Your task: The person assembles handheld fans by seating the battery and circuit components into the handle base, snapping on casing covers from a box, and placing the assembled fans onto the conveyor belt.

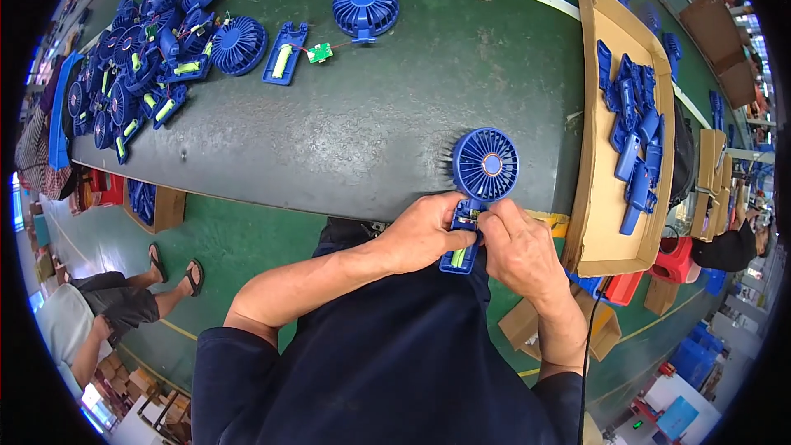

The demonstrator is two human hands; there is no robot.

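Observation:
A blue handheld fan (pixel 487 163) lies at the near edge of the dark table, its round grille pointing away from me. Its opened handle (pixel 458 260) extends past the edge toward my body, showing a yellow-green battery (pixel 459 256) and part of the inner electronics. My left hand (pixel 424 235) is closed around the handle's left side, thumb across it. On the right, my right hand (pixel 521 249) is closed, with its thumb and fingers pinched at the top of the handle, just below the grille. Whatever those fingertips hold is hidden.
An opened fan (pixel 365 10) is wired to a green circuit board (pixel 320 53) and a handle shell (pixel 285 53) with a battery. Several fans (pixel 124 58) are heaped at far left. A cardboard tray (pixel 587 198) of blue handle covers (pixel 634 136) stands at right. Another person (pixel 107 313) sits at left.

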